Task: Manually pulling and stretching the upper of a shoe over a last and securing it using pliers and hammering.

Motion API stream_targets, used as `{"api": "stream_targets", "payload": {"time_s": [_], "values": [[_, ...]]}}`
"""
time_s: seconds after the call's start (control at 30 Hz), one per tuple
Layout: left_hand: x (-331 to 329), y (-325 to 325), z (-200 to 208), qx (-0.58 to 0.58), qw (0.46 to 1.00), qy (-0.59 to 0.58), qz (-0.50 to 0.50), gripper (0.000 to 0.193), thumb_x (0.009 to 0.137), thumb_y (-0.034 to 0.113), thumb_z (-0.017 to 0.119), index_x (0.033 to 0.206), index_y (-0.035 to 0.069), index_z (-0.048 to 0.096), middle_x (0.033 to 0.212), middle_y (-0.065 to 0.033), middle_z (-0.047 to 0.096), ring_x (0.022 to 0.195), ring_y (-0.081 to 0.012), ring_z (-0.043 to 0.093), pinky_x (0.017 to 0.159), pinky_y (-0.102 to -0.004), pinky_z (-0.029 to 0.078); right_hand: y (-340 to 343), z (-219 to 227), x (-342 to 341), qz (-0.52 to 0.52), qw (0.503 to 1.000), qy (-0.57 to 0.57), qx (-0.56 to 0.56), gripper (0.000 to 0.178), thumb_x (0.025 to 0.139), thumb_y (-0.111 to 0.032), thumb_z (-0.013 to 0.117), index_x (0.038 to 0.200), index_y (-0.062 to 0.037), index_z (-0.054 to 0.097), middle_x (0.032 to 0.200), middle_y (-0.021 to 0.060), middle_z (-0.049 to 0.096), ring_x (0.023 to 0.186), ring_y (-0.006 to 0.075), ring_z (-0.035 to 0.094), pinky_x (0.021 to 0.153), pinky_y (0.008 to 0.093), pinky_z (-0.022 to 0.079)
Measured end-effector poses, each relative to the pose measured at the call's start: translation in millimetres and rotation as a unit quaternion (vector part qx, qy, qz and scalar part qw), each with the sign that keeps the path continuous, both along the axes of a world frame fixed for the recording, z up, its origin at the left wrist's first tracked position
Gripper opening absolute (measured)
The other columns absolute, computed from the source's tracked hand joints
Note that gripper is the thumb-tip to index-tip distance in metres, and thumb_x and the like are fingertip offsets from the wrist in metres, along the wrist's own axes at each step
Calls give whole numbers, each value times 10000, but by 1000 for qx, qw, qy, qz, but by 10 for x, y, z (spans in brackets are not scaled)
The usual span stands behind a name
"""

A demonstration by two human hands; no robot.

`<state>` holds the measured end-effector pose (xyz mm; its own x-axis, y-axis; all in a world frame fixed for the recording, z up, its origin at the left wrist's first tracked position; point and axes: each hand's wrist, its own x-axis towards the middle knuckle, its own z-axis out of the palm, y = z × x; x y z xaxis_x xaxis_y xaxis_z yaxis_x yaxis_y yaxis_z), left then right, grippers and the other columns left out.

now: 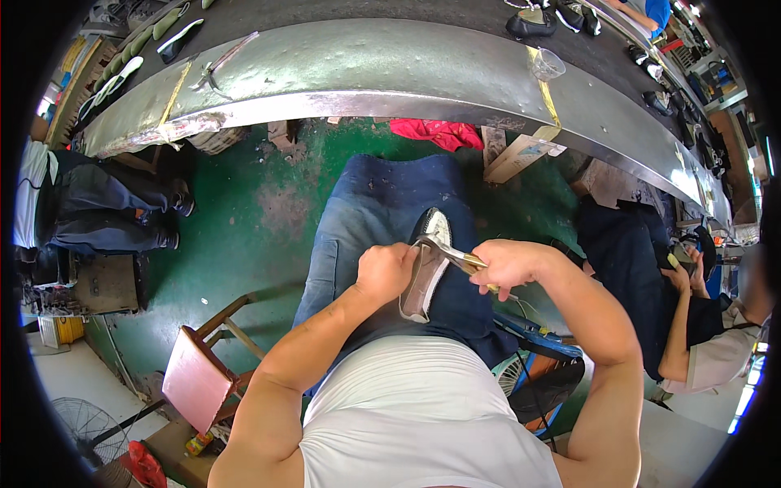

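A shoe upper on its last (421, 281) lies sole side up across my thighs, its toe pointing away from me. The sole side is pale and brownish, with a dark edge around it. My left hand (386, 272) is closed on the shoe's left side near the middle. In my right hand (508, 264) I grip a pair of metal lasting pincers (462, 259) by the handles. Their head meets the shoe's edge near the toe, close to my left fingers. What the jaws pinch is too small to tell.
Ahead runs a metal bench (325, 65) with a hammer-like tool (213, 75), a clear cup (548, 63) and a dark belt carrying shoes (533, 23). A pink stool (195, 378) and a fan (81, 427) stand left. Co-workers sit on both sides; the right one's hands (687, 272) hold a shoe.
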<state>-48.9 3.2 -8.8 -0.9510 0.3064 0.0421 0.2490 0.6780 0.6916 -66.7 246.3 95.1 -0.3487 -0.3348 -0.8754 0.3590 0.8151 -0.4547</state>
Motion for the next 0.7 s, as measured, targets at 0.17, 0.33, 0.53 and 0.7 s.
{"api": "stream_targets", "payload": {"time_s": [0.17, 0.33, 0.53, 0.7], "values": [[39, 67, -8, -1, 1000, 19, 8, 254, 933, 246, 642, 761, 72, 710, 626, -162, 641, 593, -376, 648, 560, -461, 521, 38, -53, 16, -34, 998, -36, -27, 230, 933, -142, 595, 1027, 68, 610, 945, 154, 659, 753, 250, 692, 649, 369, 588], [-16, 107, 90, -36, 998, 11, -52, 303, 966, 281, 599, 778, 69, 706, 635, -183, 629, 630, -392, 648, 594, -466, 526, -64, 142, -165, -24, 994, -100, -26, 210, 966, -190, 579, 979, 12, 635, 906, 103, 688, 789, 198, 665, 639, 357, 560], [-38, 119, -828, 450, 723, -500, 157, 379, 1064, 361, 434, 1233, 56, 582, 1208, -81, 638, 1131, -209, 597, 980, -361, 467, -327, 113, -145, 165, 977, 111, 80, 386, 998, -268, 541, 909, 87, 661, 901, 269, 684, 825, 394, 684, 734, 488, 530], [-20, -72, -500, 600, 588, -538, 65, 400, 1053, 370, 485, 1320, 76, 528, 1246, -65, 619, 1181, -203, 575, 1056, -398, 442, -267, -398, 332, 32, 963, 266, 24, 291, 964, -262, 586, 940, 26, 619, 860, 266, 663, 852, 459, 644, 757, 517, 502]]}}
